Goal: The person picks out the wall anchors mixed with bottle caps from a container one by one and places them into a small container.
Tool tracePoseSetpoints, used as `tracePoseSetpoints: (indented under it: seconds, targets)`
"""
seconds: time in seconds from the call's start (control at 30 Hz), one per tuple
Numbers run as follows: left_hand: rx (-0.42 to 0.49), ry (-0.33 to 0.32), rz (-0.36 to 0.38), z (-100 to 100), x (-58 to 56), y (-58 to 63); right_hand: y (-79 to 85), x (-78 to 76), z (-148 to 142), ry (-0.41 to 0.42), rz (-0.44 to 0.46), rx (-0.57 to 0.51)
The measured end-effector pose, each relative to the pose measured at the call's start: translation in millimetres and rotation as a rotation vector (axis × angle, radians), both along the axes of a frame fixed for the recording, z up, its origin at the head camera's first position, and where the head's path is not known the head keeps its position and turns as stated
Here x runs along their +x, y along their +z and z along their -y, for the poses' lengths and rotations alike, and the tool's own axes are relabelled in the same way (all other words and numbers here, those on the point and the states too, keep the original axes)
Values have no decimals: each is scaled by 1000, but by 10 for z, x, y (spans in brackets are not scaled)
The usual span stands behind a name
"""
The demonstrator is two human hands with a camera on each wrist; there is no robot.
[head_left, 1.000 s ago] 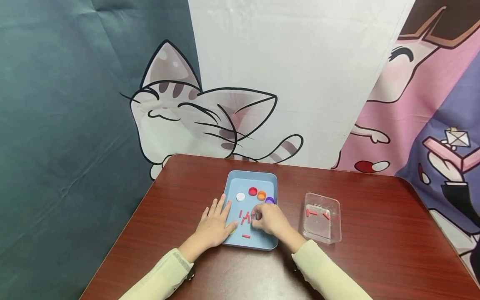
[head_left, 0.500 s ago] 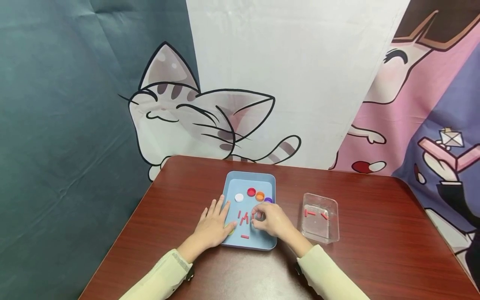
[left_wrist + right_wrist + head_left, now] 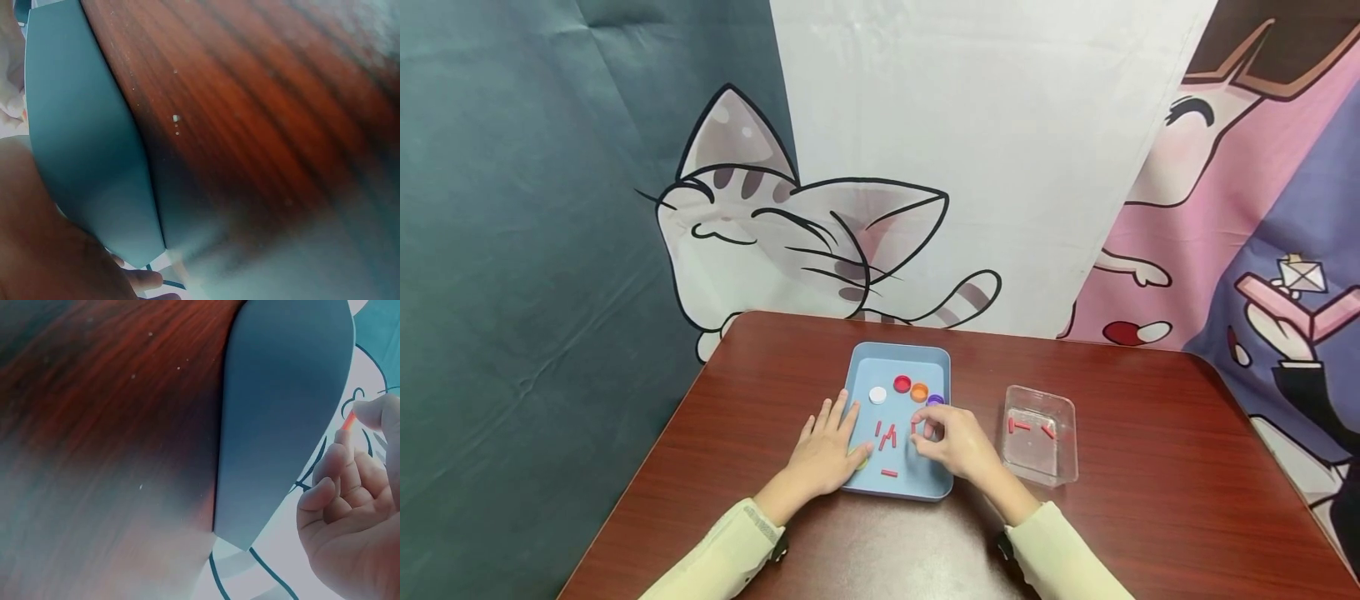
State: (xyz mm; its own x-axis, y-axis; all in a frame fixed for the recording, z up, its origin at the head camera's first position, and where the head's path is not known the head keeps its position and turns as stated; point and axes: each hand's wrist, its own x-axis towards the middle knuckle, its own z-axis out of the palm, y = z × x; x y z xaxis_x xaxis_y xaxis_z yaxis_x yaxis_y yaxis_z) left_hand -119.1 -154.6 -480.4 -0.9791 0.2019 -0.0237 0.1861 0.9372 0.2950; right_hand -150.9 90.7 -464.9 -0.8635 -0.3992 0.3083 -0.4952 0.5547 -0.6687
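Note:
My right hand pinches a small red stick between thumb and index finger, over the right side of a blue tray. With fingers spread, my left hand rests on the tray's left edge. Its thumb partly covers a yellow-green round piece. Several more red sticks lie loose in the tray between the hands. Toward the tray's far end sit round caps: white, red, orange and purple.
To the right of the tray stands a clear plastic box with a few red sticks in it. Both containers are on a brown wooden table. Behind it hangs a cloth printed with cartoons.
My right hand has lifted slightly and moved right, away from the loose sticks, carrying the pinched red stick. The left hand stays in place on the tray. The head view shifts slightly.

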Motion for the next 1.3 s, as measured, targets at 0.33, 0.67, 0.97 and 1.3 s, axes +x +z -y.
tracePoseSetpoints:
  seconds: [0.33, 0.67, 0.97, 1.3]
  targets:
    - [-4, -1, 5, 12, -5, -30, 54, 45, -112, -26, 46, -97]
    - [8, -9, -2, 18, -5, -32, 74, 61, -234, -57, 24, -157]
    - [3, -9, 1, 19, -3, -33, 104, 86, -345, -62, 13, -176]
    - [3, -9, 2, 25, -4, -38, 146, 77, -511, -46, 20, -190]
